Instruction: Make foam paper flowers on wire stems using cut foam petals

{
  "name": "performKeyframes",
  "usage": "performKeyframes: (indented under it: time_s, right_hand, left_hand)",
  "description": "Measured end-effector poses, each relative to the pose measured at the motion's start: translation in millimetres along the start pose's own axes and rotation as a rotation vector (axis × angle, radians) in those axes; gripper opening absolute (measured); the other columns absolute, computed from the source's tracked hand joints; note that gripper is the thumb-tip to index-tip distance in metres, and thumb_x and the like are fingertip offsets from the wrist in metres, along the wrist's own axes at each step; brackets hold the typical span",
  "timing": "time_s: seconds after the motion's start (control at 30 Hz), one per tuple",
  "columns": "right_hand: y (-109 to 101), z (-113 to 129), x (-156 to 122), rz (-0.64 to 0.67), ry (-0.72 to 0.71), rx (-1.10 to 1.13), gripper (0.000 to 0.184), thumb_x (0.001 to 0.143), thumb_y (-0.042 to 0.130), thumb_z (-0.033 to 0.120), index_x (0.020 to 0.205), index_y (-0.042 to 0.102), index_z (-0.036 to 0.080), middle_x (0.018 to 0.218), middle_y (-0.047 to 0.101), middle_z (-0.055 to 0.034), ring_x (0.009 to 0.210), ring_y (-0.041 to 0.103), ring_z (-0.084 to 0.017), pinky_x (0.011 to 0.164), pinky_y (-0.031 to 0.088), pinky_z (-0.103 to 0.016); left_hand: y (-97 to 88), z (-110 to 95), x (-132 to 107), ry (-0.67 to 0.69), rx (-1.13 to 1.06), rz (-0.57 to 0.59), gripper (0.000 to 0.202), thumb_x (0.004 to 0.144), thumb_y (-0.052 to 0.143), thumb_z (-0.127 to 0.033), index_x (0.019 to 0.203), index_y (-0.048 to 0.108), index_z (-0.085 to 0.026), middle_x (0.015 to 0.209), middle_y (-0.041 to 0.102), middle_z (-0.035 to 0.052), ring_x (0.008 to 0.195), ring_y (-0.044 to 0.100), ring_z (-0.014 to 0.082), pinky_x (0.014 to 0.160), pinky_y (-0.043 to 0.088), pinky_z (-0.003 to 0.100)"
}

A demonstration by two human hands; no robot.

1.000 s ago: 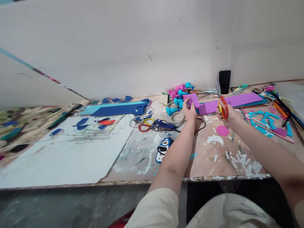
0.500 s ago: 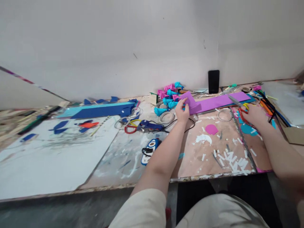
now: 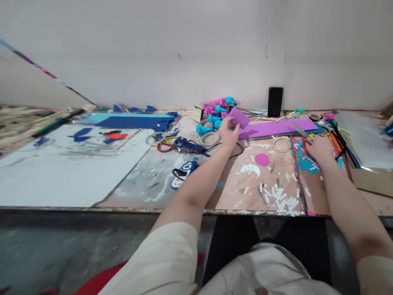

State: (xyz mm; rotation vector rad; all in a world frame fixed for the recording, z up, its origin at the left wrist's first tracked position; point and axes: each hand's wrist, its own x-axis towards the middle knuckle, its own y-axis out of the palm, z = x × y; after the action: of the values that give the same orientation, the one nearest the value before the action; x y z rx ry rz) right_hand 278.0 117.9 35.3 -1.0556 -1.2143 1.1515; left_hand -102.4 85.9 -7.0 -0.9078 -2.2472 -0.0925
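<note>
My left hand (image 3: 227,132) pinches a small cut-off piece of purple foam sheet (image 3: 239,117) and holds it up just left of the long purple foam strip (image 3: 278,128) lying on the table. My right hand (image 3: 317,149) rests on the table to the right, its fingers closed round the red-and-yellow handles of the scissors (image 3: 303,138), whose grey blades point up and left over the end of the strip.
A roll of tape (image 3: 211,139), a blue glue gun (image 3: 184,144) and a second pair of scissors (image 3: 162,145) lie left of my left hand. Crumpled cyan and pink paper (image 3: 216,112), a black phone (image 3: 275,101), a pink circle (image 3: 262,159), white scraps (image 3: 284,198) and coloured sticks (image 3: 344,137) surround the work area.
The small purple piece has come free of the long strip in my left hand. My right hand has carried the scissors down and to the right, onto the table.
</note>
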Motion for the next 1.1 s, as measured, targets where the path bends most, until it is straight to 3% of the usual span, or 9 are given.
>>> performKeyframes:
  time_s: [0.17,0.33,0.47,0.53,0.67,0.8,0.93,1.1]
  right_hand:
    - [-2,6,0,-0.031,-0.021,0.037,0.049,0.091,0.055,0.047,0.115,0.068,0.007,0.106,0.075,-0.0267,0.103,0.072,-0.039,0.08,0.053,-0.041]
    - [-4,8,0,-0.07,-0.078,0.045,0.05,0.092,0.054,0.048,0.114,0.067,0.006,0.106,0.074,-0.0267,0.103,0.072,-0.039,0.082,0.052,-0.041]
    - [-4,10,-1,-0.077,-0.08,0.059,0.049,0.093,0.055,0.049,0.115,0.066,0.006,0.108,0.074,-0.0268,0.105,0.071,-0.038,0.086,0.052,-0.042]
    - [-2,12,0,-0.078,-0.081,0.069,0.051,0.093,0.055,0.05,0.116,0.066,0.006,0.107,0.074,-0.0273,0.105,0.072,-0.038,0.088,0.052,-0.043]
    - [3,13,1,-0.08,-0.1,0.066,0.049,0.094,0.054,0.048,0.115,0.066,0.005,0.106,0.074,-0.0268,0.104,0.071,-0.038,0.088,0.052,-0.043]
    - [5,10,4,-0.083,-0.126,0.061,0.05,0.093,0.054,0.047,0.115,0.067,0.005,0.108,0.074,-0.0271,0.104,0.071,-0.039,0.087,0.051,-0.043]
    - [8,7,8,-0.095,-0.137,0.061,0.051,0.091,0.054,0.047,0.115,0.069,0.004,0.107,0.074,-0.0287,0.102,0.07,-0.04,0.085,0.051,-0.043]
    - [14,4,13,-0.117,-0.13,0.054,0.05,0.092,0.05,0.046,0.111,0.072,0.006,0.104,0.074,-0.0281,0.098,0.07,-0.038,0.083,0.051,-0.043]
  left_hand:
    - [-10.9,-31,3,-0.058,-0.087,0.084,0.023,0.083,0.067,-0.027,0.102,0.069,-0.015,0.103,0.071,0.0074,0.077,0.064,0.0141,0.076,0.054,0.028]
    - [-46.1,-58,-9,-0.371,-0.28,0.178,0.012,0.076,0.069,-0.02,0.087,0.071,-0.015,0.079,0.07,0.0016,0.066,0.063,0.0116,0.071,0.054,0.026]
    - [-86.9,-77,-53,-0.649,-0.37,0.366,0.025,0.066,0.081,-0.021,0.09,0.075,-0.014,0.082,0.073,0.0033,0.073,0.068,0.0132,0.077,0.058,0.028]
    - [-104.2,-87,-81,-0.722,-0.399,0.401,0.037,0.064,0.085,-0.024,0.099,0.076,-0.015,0.097,0.077,0.0069,0.085,0.072,0.0166,0.082,0.059,0.029]
    - [-124.4,-104,-124,-0.905,-0.52,0.423,0.045,0.065,0.086,-0.021,0.108,0.075,-0.013,0.098,0.078,0.0101,0.089,0.076,0.0217,0.088,0.061,0.034]
    - [-127.7,-110,-143,-0.932,-0.568,0.467,0.044,0.07,0.083,-0.018,0.113,0.073,-0.014,0.106,0.078,0.0111,0.098,0.077,0.0227,0.098,0.059,0.035]
    - [-123.3,-105,-147,-0.863,-0.623,0.549,0.047,0.076,0.078,-0.021,0.122,0.069,-0.017,0.118,0.076,0.0128,0.116,0.072,0.0283,0.109,0.054,0.044]
    - [-117.2,-100,-151,-0.812,-0.698,0.642,0.048,0.078,0.074,-0.028,0.125,0.067,-0.02,0.129,0.072,0.0151,0.132,0.063,0.0321,0.113,0.053,0.051]
